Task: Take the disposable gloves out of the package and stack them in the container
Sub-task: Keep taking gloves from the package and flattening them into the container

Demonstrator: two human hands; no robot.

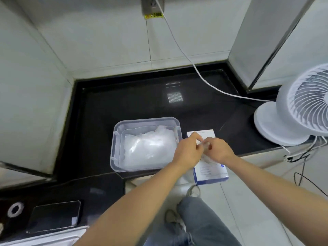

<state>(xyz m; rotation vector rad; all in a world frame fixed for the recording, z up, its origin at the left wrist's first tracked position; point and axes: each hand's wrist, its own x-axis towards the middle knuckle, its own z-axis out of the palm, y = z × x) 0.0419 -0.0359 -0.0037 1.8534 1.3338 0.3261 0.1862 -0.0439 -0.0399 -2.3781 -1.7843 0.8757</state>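
A clear plastic container (117,139) stands on the black counter, holding a loose pile of thin transparent gloves (149,148). To its right lies the white and blue glove package (211,173), partly over the counter's front edge. Above the package my left hand (188,150) and my right hand (218,150) meet, and both pinch a thin transparent glove (205,145) between their fingertips. Most of that glove is hidden by the fingers.
A white desk fan (292,110) stands at the right, its white cable (177,43) running up to a wall socket. A dark phone (55,216) and a small ring (15,209) lie on the lower left counter. Tiled walls enclose the back and left.
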